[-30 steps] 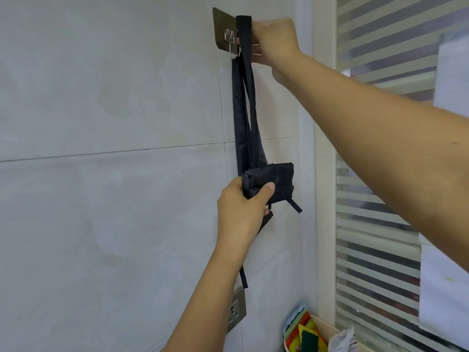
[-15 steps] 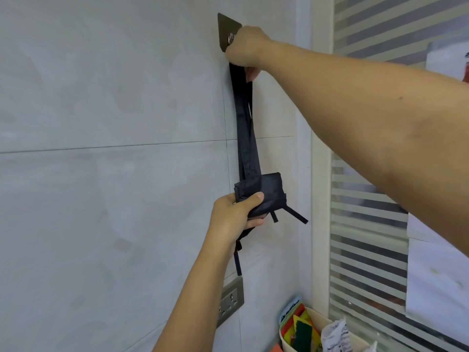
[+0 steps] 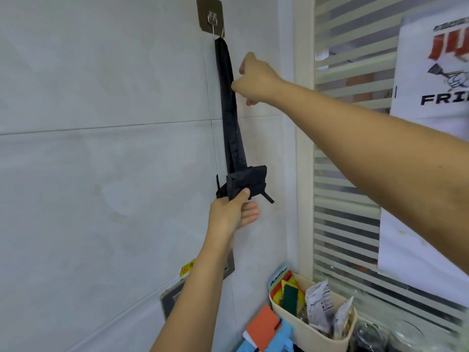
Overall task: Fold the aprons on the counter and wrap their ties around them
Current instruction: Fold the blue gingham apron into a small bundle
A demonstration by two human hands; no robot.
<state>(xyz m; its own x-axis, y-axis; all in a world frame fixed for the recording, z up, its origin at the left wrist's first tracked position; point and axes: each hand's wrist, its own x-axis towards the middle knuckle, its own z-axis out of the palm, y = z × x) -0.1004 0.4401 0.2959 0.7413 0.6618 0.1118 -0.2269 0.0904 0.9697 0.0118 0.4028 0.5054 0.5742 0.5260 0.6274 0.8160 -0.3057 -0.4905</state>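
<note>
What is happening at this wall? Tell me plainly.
A person holds a folded black apron by the tiled wall. Its long strap hangs from the wall hook, and the left hand grips the folded part from below. The right hand, fingers curled, is beside the strap partway up; whether it pinches the strap cannot be told.

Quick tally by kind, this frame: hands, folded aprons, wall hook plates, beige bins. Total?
hands: 2 (left hand, right hand)
folded apron: 1
wall hook plate: 1
beige bin: 1
total: 5
</note>
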